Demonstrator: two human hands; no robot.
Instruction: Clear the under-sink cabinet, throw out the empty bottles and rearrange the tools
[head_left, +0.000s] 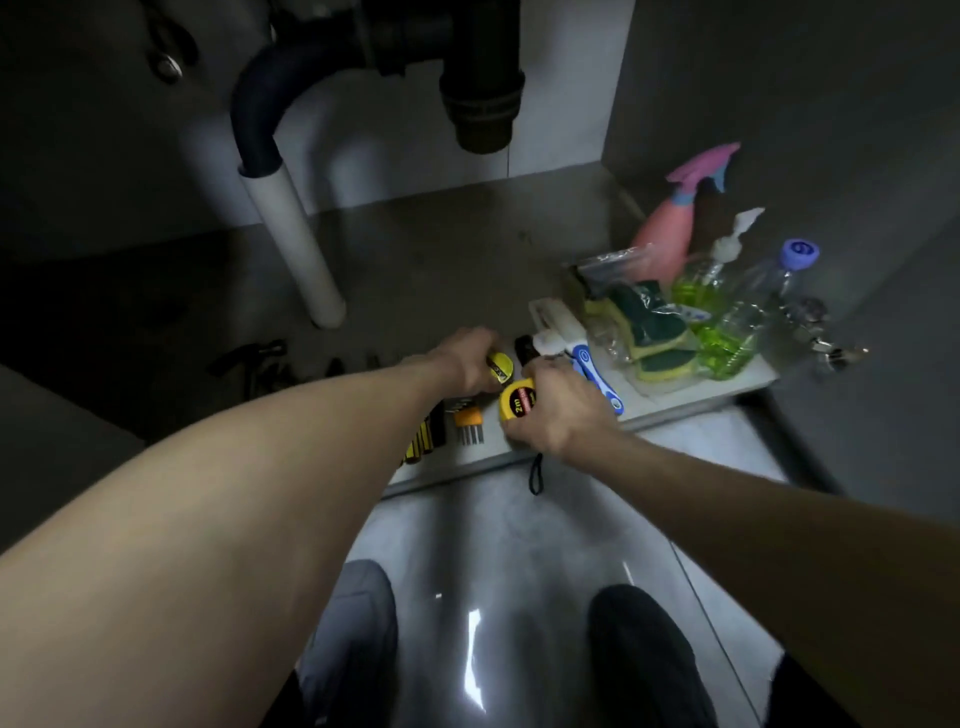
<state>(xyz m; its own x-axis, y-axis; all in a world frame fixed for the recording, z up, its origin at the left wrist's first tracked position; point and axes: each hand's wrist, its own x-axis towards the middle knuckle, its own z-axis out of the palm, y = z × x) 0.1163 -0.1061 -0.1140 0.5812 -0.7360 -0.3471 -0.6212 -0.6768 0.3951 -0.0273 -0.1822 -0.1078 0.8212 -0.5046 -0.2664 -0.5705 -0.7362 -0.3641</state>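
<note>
My right hand (563, 408) grips a yellow 2 m tape measure (514, 401) at the front of the cabinet floor (441, 249), its black strap (535, 475) hanging over the edge. My left hand (465, 358) holds a second yellow tape measure (500, 367) just behind it. An orange hex key set (469, 423) and black-and-yellow tools (426, 439) lie under my left wrist. A hammer (249, 358) and other dark tools lie to the left in shadow.
On the right stand a pink spray bottle (670, 234), a green soap pump bottle (709, 296), a clear bottle with a blue cap (779, 280), bagged sponges (654, 332) and a blue-and-white tool (592, 369). A white drain pipe (293, 244) rises at the left; black plumbing (480, 88) hangs overhead.
</note>
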